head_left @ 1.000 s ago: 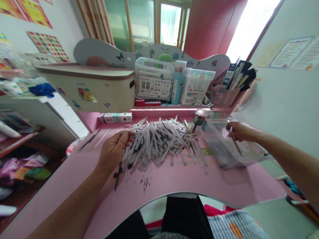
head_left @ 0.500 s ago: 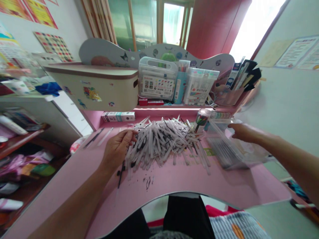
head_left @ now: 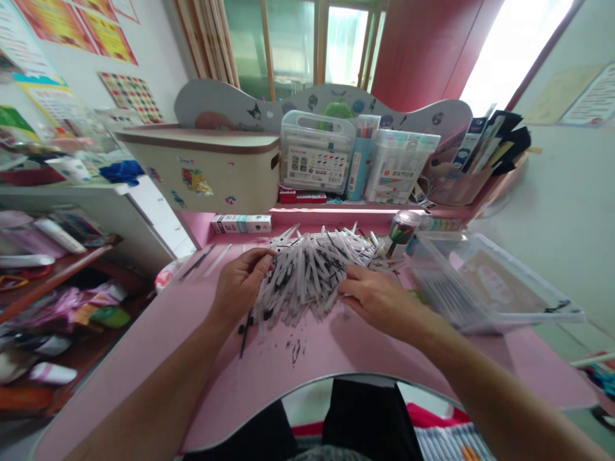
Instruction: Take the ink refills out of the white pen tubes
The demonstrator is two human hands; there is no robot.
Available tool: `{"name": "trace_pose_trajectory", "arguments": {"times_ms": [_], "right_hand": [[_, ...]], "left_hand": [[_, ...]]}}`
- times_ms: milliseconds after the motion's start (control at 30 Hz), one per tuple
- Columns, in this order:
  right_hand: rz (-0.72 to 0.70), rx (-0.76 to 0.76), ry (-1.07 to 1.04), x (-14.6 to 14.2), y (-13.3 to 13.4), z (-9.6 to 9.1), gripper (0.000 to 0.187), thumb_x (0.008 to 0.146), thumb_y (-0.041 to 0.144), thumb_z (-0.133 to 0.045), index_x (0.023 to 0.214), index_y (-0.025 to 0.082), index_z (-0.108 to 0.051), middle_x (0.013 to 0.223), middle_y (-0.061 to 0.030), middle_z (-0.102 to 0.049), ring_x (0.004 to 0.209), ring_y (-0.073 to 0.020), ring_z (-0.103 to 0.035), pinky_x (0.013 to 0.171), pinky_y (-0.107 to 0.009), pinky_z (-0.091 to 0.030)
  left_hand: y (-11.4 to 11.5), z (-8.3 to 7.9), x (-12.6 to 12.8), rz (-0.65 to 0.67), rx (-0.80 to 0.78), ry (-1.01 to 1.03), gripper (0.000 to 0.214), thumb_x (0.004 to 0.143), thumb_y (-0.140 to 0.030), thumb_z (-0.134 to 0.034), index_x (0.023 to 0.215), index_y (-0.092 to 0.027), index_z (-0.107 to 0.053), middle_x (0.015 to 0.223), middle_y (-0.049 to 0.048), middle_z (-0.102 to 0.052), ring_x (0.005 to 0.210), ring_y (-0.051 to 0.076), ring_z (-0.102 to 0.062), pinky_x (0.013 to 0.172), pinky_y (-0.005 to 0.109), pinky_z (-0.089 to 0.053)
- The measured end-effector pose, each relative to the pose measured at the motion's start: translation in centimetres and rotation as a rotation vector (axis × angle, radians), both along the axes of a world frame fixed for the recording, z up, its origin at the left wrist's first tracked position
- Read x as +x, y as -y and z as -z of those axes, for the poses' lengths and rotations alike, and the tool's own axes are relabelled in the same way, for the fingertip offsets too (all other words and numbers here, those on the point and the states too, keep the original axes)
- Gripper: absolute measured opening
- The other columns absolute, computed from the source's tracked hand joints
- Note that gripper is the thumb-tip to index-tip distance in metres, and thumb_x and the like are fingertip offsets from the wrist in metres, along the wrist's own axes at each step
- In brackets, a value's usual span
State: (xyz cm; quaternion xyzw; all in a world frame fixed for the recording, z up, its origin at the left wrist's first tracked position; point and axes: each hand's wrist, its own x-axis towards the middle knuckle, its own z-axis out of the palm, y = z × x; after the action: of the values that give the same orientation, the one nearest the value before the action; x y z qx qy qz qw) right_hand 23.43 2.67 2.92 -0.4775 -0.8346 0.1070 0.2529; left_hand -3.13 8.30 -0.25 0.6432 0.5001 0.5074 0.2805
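A large heap of thin translucent white sticks with black parts [head_left: 307, 272] covers the middle of the pink desk. My left hand [head_left: 243, 282] is closed in a pinch at the heap's left edge; what is between its fingertips is too small to make out. My right hand [head_left: 379, 294] touches the heap's right side, fingers curled but somewhat apart. To its right stands a clear plastic box [head_left: 523, 310] with similar sticks inside, lying side by side at its left. A dark thin stick [head_left: 246, 336] lies below my left hand.
Behind the heap stand a jar with a silver lid [head_left: 403, 227] and a small white carton [head_left: 241, 223]. The shelf above holds a beige bin [head_left: 206, 173], marker cases [head_left: 314, 157] and a pen holder [head_left: 454, 182]. Dark specks [head_left: 295, 349] lie near the desk's curved front edge.
My right hand has moved left from over the clear box to the heap. My left hand stays pinched at the heap's left edge. The view has turned slightly left.
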Motion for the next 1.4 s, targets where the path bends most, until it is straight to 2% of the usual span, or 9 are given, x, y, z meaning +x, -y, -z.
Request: {"name": "trace_pose_trajectory", "arguments": {"times_ms": [133,567,700,800,900,1067,1167,1233,1400], "right_hand": [[0.003,0.081,0.429,-1.1,-0.8,2.8,0.015,0.089,0.009,-0.054,0.094,0.019,-0.065,0.096,-0.007,-0.062,0.079,-0.0173,-0.057,0.062,-0.028,-0.035],[0.049,0.112,0.47,-0.6,-1.5,4.8,0.012,0.091,0.011,-0.055,0.092,0.018,-0.065,0.092,-0.0052,-0.06,0.077,-0.017,-0.058,0.06,-0.027,-0.034],[0.018,0.133,0.245,0.2,-1.3,4.0,0.012,0.089,0.011,-0.057,0.091,0.018,-0.067,0.09,-0.0052,-0.06,0.076,-0.0157,-0.057,0.064,-0.026,-0.038],[-0.028,0.148,-0.052,0.8,-1.1,2.6,0.01,0.089,0.013,-0.058,0.094,0.018,-0.066,0.088,-0.004,-0.059,0.073,-0.0134,-0.056,0.065,-0.025,-0.041],[0.039,0.123,-0.363,1.3,-0.8,0.9,0.004,0.087,0.018,-0.06,0.09,0.018,-0.063,0.077,-0.0005,-0.055,0.065,-0.0115,-0.052,0.06,-0.024,-0.041],[0.066,-0.255,-0.878,0.7,-1.1,-1.2,0.013,0.081,0.029,-0.064,0.087,0.02,-0.058,0.061,0.0047,-0.051,0.051,-0.0096,-0.048,0.047,-0.022,-0.038],[0.003,-0.496,-0.957,-0.5,-1.8,-1.2,0.019,0.077,0.033,-0.067,0.084,0.018,-0.058,0.058,0.0051,-0.052,0.046,-0.0081,-0.045,0.043,-0.021,-0.035],[-0.016,-0.59,-0.97,-1.6,-2.3,-0.7,0.021,0.077,0.036,-0.067,0.082,0.017,-0.059,0.059,0.0043,-0.054,0.046,-0.0072,-0.044,0.042,-0.02,-0.033],[-0.039,-0.651,-0.984,-3.8,-3.1,1.4,0.027,0.078,0.042,-0.069,0.084,0.018,-0.059,0.063,0.0036,-0.058,0.046,-0.007,-0.045,0.042,-0.02,-0.033]], "left_hand": [[-0.1,0.2,0.1,0.015,0.007,0.003,0.021,0.085,-0.032,-0.061,0.095,-0.016,-0.071,0.072,0.0009,-0.067,0.064,0.014,-0.059,0.06,0.025,-0.045],[0.0,0.0,0.0,0.01,-0.004,0.055,0.019,0.088,-0.031,-0.059,0.095,-0.018,-0.07,0.072,0.0001,-0.065,0.062,0.013,-0.054,0.059,0.025,-0.043],[-0.2,0.3,-0.2,0.029,0.0,0.063,0.023,0.091,-0.035,-0.056,0.095,-0.018,-0.07,0.073,0.0006,-0.065,0.064,0.013,-0.054,0.062,0.026,-0.043],[-0.2,0.4,-0.2,0.045,-0.007,0.077,0.024,0.091,-0.036,-0.056,0.095,-0.018,-0.071,0.073,0.001,-0.065,0.065,0.014,-0.055,0.061,0.026,-0.044],[0.0,0.3,0.0,0.095,-0.023,0.08,0.023,0.089,-0.037,-0.059,0.095,-0.018,-0.071,0.075,0.0016,-0.067,0.066,0.014,-0.057,0.062,0.026,-0.044],[0.5,-0.1,0.5,0.279,-0.009,0.019,0.019,0.087,-0.034,-0.063,0.093,-0.02,-0.073,0.09,0.0045,-0.07,0.085,0.019,-0.063,0.075,0.03,-0.047],[0.8,-0.2,0.8,0.386,-0.06,0.013,0.02,0.088,-0.034,-0.061,0.095,-0.022,-0.075,0.097,0.005,-0.072,0.093,0.021,-0.063,0.083,0.032,-0.046],[0.9,-0.2,0.9,0.46,-0.156,0.054,0.023,0.089,-0.036,-0.06,0.098,-0.021,-0.075,0.098,0.0056,-0.073,0.089,0.021,-0.063,0.078,0.031,-0.046],[1.0,0.5,1.3,0.585,-0.381,0.211,0.033,0.086,-0.044,-0.063,0.104,-0.018,-0.073,0.091,0.0076,-0.074,0.075,0.017,-0.062,0.062,0.026,-0.043]]}}
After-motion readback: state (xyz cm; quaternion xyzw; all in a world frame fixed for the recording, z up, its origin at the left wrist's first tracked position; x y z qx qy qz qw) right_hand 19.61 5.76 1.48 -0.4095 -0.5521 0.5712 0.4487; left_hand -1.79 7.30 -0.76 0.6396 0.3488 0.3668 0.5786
